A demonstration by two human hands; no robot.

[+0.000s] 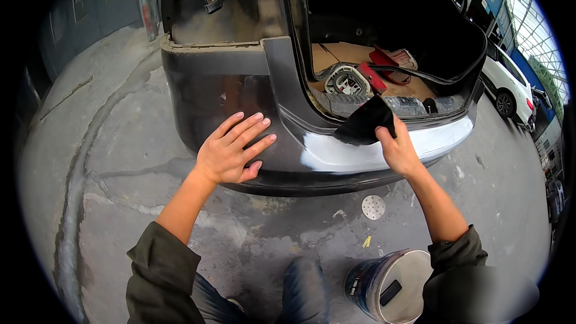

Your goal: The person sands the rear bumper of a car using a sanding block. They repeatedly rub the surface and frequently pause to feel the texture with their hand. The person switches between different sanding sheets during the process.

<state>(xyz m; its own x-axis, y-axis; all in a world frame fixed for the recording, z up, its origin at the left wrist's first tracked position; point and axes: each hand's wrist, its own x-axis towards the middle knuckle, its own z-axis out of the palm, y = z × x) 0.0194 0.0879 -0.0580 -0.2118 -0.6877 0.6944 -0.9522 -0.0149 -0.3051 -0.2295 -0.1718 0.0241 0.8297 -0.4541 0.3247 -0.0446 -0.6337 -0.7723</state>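
Observation:
In front of me is the rear bumper [216,85] of a dark car, its tailgate opening uncovered. My left hand [231,148] lies on the dark bumper surface, fingers spread, holding nothing. My right hand [398,146] grips a thin, flexible black sheet [366,121], which looks like sandpaper, between thumb and fingers. The sheet hangs over the upper edge of a whitish patch [333,155] on the bumper; whether it touches the surface there is unclear. To the right, the whitish area continues past my right hand.
Removed tail lamps [347,82] lie in the trunk on brown cardboard [328,54]. A bucket [402,288] holding a dark rectangular block [390,292] stands by my legs. A perforated disc [373,207] and a yellow scrap [366,241] lie on the floor. A white car [508,85] is parked at right.

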